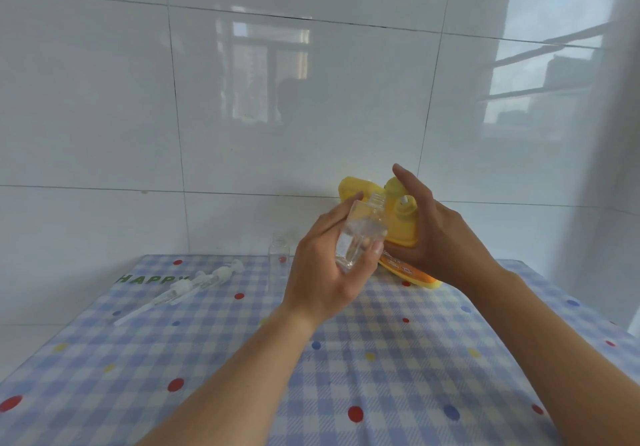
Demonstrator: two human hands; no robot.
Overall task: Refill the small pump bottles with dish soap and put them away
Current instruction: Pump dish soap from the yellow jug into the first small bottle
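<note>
My left hand (323,272) grips a small clear bottle (362,234) without its pump, tilted with its open neck up and to the right. My right hand (436,234) holds the yellow dish soap bottle (401,227) from the right side, lifted and tilted, its flip cap open and its spout close to the small bottle's neck. A second clear bottle (278,250), also without a pump, stands upright near the table's back edge. Two white pump heads (194,286) with long dip tubes lie on the cloth at the left.
The table carries a blue checked cloth with coloured dots (381,376). A white tiled wall (242,116) rises right behind it. The table's left edge drops off beside the pumps.
</note>
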